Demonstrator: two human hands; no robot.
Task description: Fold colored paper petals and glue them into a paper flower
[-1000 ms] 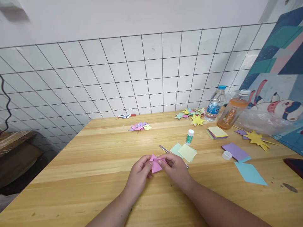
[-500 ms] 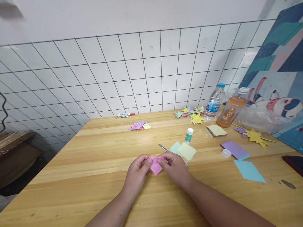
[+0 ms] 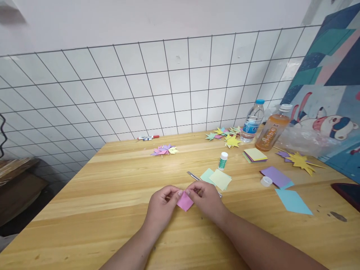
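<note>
A folded piece of pink paper (image 3: 185, 202) is held between my two hands, one corner pointing down toward me. My left hand (image 3: 164, 200) pinches its upper left edge between thumb and fingers. On the other side, my right hand (image 3: 206, 198) pinches the upper right edge, with the thumbs close together at the top. Just beyond my right hand lies a utility knife (image 3: 193, 175), partly hidden by that hand. Pale green and cream paper squares (image 3: 221, 179) lie beside it. Behind them a glue stick (image 3: 223, 161) stands upright without its cap.
Folded paper leaves (image 3: 164, 150) and markers (image 3: 148, 138) lie at the back. More paper leaves (image 3: 232, 141) sit near a water bottle (image 3: 251, 123) and an orange drink bottle (image 3: 272, 129). To the right are a paper stack (image 3: 255, 155), a white cap (image 3: 266, 181) and blue paper (image 3: 294, 201).
My hands have drawn closer together along the pink paper's top edge, and its upper part has narrowed between my thumbs. The camera view has shifted slightly.
</note>
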